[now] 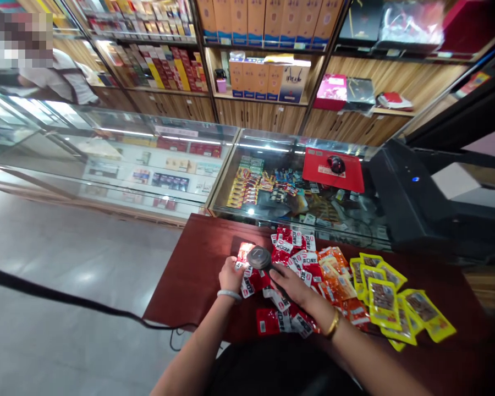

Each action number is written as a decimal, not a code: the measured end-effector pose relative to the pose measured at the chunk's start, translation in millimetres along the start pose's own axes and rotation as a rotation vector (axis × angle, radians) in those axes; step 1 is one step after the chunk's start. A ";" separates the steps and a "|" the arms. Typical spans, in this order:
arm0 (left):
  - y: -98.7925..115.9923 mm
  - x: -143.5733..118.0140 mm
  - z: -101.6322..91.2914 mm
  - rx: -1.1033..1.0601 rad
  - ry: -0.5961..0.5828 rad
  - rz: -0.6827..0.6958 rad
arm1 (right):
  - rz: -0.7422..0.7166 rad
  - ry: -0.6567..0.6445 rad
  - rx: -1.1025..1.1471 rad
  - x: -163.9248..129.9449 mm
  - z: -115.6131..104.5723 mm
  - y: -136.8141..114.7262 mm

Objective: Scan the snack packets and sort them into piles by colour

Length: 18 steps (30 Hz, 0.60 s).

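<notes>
The right hand (291, 286) is wrapped around the handle of a barcode scanner (259, 257), fingers closed on it, the round grey head tilted down and casting a red glow. Just left of those fingers, the left hand (231, 275) pinches a red snack packet (245, 251) at its near edge, holding it under the scanner's light.

The packet is glossy, so glare off the foil could spoil a read, and a grip that covers the printed code would do the same. A heap of red packets (297, 258) lies right of the scanner head and under the right wrist; a sweep of that forearm could push some off the dark red tabletop (190, 275).

The held packet is small, flat, red with white print. Beyond the right fingers lie orange packets (334, 275) and yellow packets (396, 302).
</notes>
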<state>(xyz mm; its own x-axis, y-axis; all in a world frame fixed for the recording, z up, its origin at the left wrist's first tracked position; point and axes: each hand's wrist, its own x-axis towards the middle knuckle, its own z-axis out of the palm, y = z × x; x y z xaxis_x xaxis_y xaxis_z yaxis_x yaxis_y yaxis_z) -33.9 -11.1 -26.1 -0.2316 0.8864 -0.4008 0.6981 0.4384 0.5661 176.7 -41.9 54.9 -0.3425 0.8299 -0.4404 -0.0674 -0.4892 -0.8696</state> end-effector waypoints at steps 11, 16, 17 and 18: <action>-13.8 41.2 -28.3 -0.058 0.100 -0.138 | 0.085 0.048 0.012 -7.7 2.9 6.9; -5.1 46.8 -45.4 0.120 0.255 -0.109 | 0.080 0.037 0.035 -15.5 -6.9 22.0; -1.1 41.8 -46.0 0.166 0.287 -0.061 | 0.077 0.044 0.031 -17.4 -8.6 23.9; 3.4 34.7 -44.7 0.208 0.287 -0.003 | 0.075 0.045 0.023 -19.4 -10.0 25.1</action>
<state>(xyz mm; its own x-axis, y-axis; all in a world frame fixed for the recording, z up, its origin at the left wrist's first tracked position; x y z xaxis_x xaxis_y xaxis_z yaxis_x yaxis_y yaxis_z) -69.8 27.8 -5.9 -0.3939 0.9039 -0.1666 0.8136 0.4272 0.3944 191.0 -67.7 39.4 -0.3049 0.8017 -0.5141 -0.0645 -0.5559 -0.8287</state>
